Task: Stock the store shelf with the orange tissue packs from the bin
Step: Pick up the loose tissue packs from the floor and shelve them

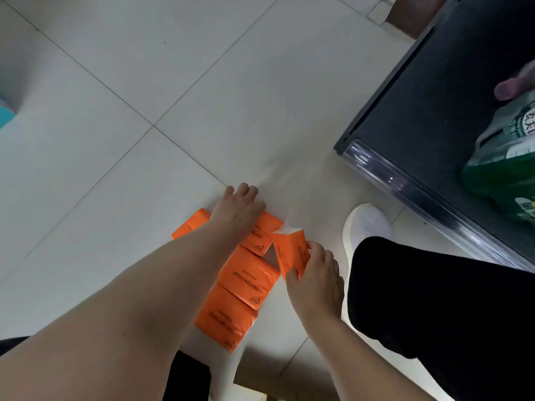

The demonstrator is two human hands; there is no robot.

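L hand (240,211) flat(?), R hand (315,274) grips pack (289,251)

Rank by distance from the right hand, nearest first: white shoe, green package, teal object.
1. White shoe, just beside the right hand.
2. Green package, on the dark shelf at right.
3. Teal object, far left edge.

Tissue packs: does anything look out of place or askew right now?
Yes. Several orange packs lie loose on the floor in a crooked row, beside the shelf rather than on it. The right hand holds one pack tipped on edge; the left hand rests on another.
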